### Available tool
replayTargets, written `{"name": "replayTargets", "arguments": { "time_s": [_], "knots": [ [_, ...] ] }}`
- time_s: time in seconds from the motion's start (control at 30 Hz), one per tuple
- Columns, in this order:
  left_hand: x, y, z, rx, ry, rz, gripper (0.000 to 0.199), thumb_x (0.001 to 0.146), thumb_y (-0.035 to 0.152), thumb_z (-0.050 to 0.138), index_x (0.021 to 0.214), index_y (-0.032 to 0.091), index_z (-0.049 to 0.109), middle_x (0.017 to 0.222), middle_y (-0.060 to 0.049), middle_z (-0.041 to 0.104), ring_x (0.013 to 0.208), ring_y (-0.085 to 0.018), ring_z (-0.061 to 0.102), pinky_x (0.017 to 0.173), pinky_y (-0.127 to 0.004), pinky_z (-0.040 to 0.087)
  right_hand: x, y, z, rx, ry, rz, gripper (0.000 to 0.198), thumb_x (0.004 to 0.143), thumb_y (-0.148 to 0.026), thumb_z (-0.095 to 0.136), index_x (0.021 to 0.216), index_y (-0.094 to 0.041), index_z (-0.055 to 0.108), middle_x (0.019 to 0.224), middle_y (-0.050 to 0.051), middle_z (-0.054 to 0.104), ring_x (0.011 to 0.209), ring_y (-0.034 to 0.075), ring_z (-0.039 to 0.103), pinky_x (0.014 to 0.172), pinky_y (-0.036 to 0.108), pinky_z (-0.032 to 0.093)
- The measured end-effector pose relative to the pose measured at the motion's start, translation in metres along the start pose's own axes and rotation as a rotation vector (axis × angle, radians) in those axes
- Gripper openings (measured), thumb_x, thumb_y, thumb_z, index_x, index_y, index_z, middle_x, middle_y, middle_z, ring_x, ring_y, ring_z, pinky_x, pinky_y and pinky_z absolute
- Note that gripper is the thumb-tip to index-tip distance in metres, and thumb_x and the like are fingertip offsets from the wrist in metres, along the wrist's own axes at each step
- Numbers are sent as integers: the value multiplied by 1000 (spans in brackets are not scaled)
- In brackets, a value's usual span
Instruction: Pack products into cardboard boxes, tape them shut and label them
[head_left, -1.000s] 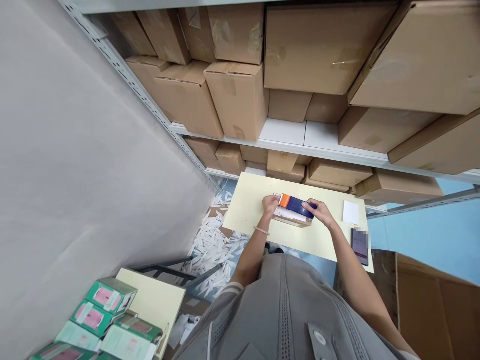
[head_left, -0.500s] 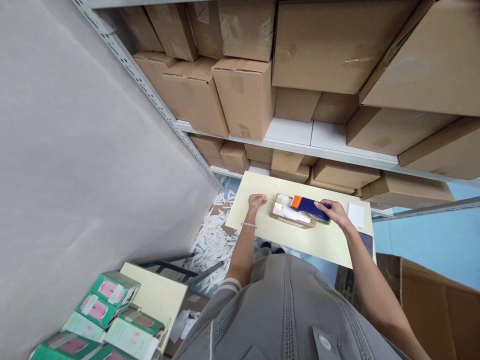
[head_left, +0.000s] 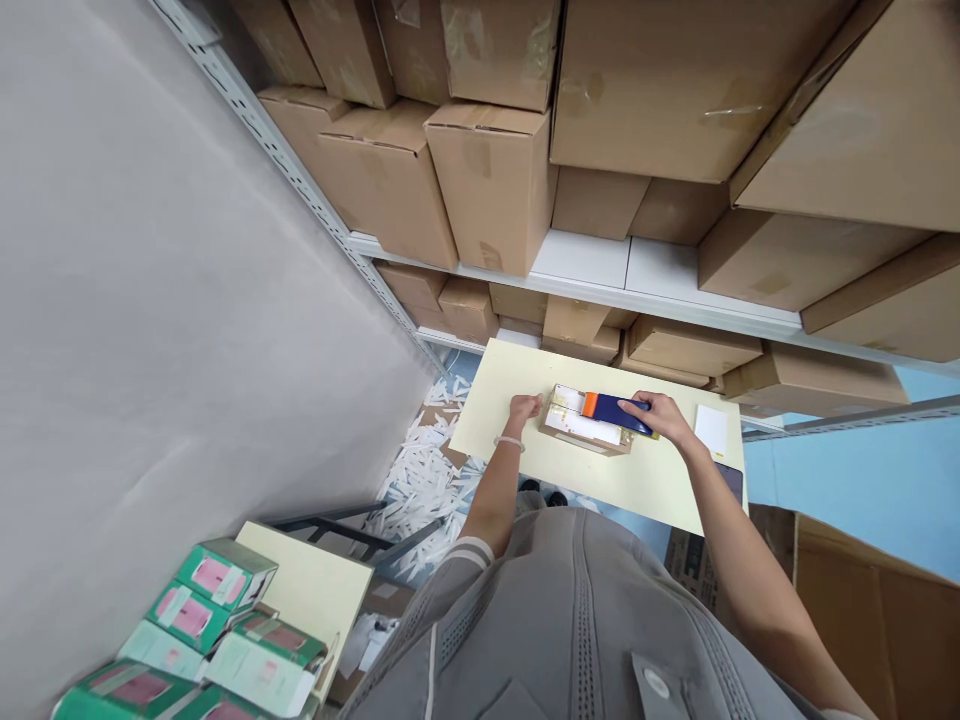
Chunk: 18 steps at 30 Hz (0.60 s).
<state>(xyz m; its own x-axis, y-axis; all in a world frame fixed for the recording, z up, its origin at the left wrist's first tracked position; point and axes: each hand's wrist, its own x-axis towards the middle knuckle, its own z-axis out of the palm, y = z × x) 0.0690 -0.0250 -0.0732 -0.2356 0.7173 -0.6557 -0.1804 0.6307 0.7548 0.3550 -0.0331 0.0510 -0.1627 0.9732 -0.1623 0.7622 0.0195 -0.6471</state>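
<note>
A small cardboard box with a white top lies on the pale yellow table, strips of clear tape showing on it. My right hand grips a dark blue tape dispenser with an orange front end. The dispenser lies over the box's top, its orange end toward the middle of the box. At the box's left end is my left hand, fingers curled closed; whether it touches the box or holds anything cannot be made out.
The table also bears a white card and a dark flat object at its right. Shelves of cardboard boxes rise behind. Green boxes stand lower left, paper scraps litter the floor, and a large open carton is at right.
My left hand has moved slightly right, closer to the box's end. My right hand has shifted a little left and up, and the dispenser now lies straighter along the box.
</note>
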Motion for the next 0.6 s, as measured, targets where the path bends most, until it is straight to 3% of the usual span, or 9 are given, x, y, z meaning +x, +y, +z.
{"name": "replayTargets", "arguments": {
  "time_s": [0.2, 0.43, 0.53, 0.6],
  "knots": [
    [-5, -12, 17, 91, 62, -31, 24, 72, 31, 78, 60, 18, 60, 64, -4, 69, 74, -20, 68, 77, -32, 53, -1, 4, 4, -20, 6, 0, 64, 71, -86, 51, 56, -24, 52, 54, 1, 57, 54, 16, 49, 56, 30, 36],
    [-23, -34, 10, 145, 68, -52, 33, 68, 45, 80, 78, 21, 59, 75, -6, 72, 76, -19, 68, 81, -36, 52, -5, 17, 9, 19, -6, 44, 67, 66, -90, 51, 56, -23, 52, 56, 2, 58, 56, 17, 50, 56, 30, 36],
    [-24, -32, 10, 193, 94, 7, 30, 73, 43, 75, 81, 18, 61, 86, -10, 73, 92, -23, 70, 88, -36, 51, -10, 24, 13, 73, 7, 55, 70, 64, -92, 50, 59, -23, 55, 57, 2, 59, 57, 18, 52, 56, 30, 38],
    [-24, -24, 12, 236, 139, 87, 29, 81, 41, 68, 93, 14, 64, 109, -18, 70, 112, -28, 65, 98, -39, 48, -11, 27, 15, 97, 14, 59, 71, 64, -93, 49, 59, -22, 56, 58, 2, 60, 57, 18, 52, 56, 30, 39]
  ]
}}
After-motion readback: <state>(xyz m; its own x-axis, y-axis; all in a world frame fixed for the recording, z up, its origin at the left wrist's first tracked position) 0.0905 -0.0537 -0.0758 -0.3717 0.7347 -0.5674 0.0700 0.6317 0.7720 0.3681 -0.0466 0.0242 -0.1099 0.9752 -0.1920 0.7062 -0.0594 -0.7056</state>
